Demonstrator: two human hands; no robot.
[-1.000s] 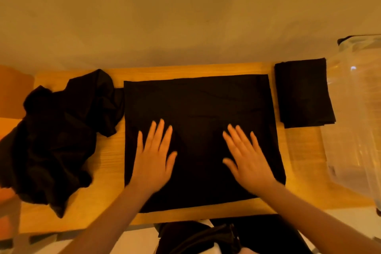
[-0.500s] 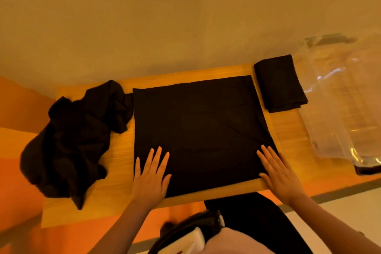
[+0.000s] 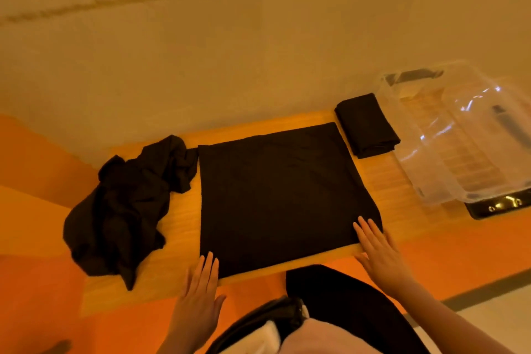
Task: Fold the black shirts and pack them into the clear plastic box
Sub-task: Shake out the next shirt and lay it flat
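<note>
The left hand [image 3: 198, 293] lay flat with its fingers straight and close together, fingertips just at the near left corner of the flat black shirt [image 3: 281, 198]. The right hand [image 3: 379, 256] was also flat, fingers straight and slightly spread, its fingertips resting on the shirt's near right corner while the palm lay on the wooden table [image 3: 178, 276]. Neither hand gripped any cloth.

Between the two hands and stretching away from them, the flat black shirt lay smoothed into a rough square on the table. Beyond and to the left of the left hand sat a crumpled pile of black shirts [image 3: 129, 210], its far edge touching the flat shirt's far left corner. Beyond the right hand, past the far right corner of the flat shirt, a folded black shirt [image 3: 366, 125] rested in a compact bundle on the table. Just to the right of that bundle, farther right than the right hand, stood the clear plastic box [image 3: 459, 146]; what it held could not be told through its glare.
</note>
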